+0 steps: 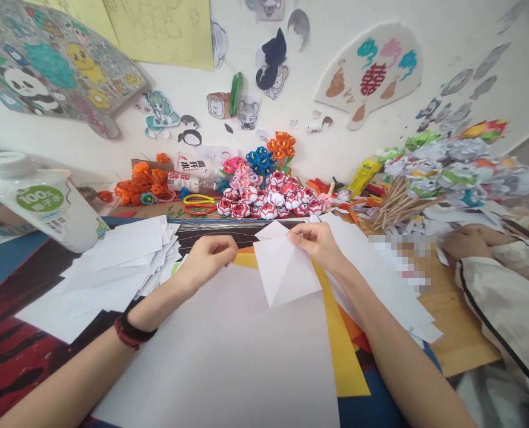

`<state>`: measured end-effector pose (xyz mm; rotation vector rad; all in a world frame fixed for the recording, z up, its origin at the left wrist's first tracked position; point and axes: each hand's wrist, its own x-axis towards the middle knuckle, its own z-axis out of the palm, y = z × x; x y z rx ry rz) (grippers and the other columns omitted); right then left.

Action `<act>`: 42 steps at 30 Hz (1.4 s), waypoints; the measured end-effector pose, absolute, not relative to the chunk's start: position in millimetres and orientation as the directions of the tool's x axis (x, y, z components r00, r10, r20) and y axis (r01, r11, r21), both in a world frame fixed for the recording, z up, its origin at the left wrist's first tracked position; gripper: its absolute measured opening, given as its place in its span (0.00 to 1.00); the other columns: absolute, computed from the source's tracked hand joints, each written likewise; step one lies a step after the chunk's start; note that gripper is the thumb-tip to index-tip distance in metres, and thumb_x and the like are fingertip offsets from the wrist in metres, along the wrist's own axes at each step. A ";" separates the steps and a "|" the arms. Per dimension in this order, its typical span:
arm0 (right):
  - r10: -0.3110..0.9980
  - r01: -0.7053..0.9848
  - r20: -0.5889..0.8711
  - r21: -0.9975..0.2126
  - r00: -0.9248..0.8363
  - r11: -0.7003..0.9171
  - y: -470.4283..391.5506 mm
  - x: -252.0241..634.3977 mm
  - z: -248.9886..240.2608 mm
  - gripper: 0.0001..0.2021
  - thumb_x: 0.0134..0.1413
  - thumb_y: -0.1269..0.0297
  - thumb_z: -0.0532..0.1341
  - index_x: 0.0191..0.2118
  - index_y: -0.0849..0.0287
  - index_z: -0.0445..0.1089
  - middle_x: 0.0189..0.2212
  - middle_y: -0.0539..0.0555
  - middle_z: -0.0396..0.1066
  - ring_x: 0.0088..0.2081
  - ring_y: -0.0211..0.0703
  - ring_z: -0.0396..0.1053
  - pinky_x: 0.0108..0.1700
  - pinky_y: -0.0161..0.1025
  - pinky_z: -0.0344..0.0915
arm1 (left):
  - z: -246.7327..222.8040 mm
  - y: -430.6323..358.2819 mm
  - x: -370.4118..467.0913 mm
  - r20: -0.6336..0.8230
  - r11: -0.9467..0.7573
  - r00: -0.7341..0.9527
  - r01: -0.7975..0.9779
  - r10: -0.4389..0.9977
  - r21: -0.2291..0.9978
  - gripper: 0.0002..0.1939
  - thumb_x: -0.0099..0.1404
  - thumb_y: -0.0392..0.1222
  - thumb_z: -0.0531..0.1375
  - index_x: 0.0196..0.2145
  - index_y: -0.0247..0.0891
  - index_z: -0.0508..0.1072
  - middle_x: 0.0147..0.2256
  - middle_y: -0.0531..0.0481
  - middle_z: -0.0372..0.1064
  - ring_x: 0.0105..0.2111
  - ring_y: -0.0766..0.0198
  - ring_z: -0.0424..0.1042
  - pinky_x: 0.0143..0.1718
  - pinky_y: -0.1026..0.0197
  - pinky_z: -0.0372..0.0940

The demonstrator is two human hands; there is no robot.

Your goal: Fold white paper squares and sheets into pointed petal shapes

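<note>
A folded piece of white paper [286, 270] with diagonal creases hangs from my right hand [320, 241], pinched between thumb and fingers at its upper edge. A pointed flap rises above the pinch. To the left, my left hand [211, 258] is closed with its fingers curled in, apart from the folded paper, and nothing shows between them. A dark red and black band circles that wrist. Below both hands lies a large white sheet [229, 356], on top of yellow paper [347, 362].
Stacked white papers [113, 261] lie left, beside a tilted white bottle [50, 202]. More white sheets [371, 285] lie right. Paper flowers [273, 199] line the back by the wall, with a stemmed bunch [447, 172] at right. Another person's hands [469, 241] rest at the right.
</note>
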<state>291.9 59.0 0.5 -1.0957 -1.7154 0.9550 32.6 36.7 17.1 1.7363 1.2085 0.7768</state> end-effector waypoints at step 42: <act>0.775 0.257 0.062 -0.924 -0.629 0.283 50.2 281.4 -3.2 0.08 0.46 0.69 0.56 0.20 0.62 0.66 0.18 0.47 0.61 0.22 0.33 0.56 0.25 0.32 0.51 | 29.6 39.3 20.0 0.096 -0.178 0.284 0.279 0.954 0.944 0.10 0.56 0.44 0.61 0.22 0.36 0.72 0.23 0.53 0.65 0.25 0.67 0.62 0.25 0.65 0.54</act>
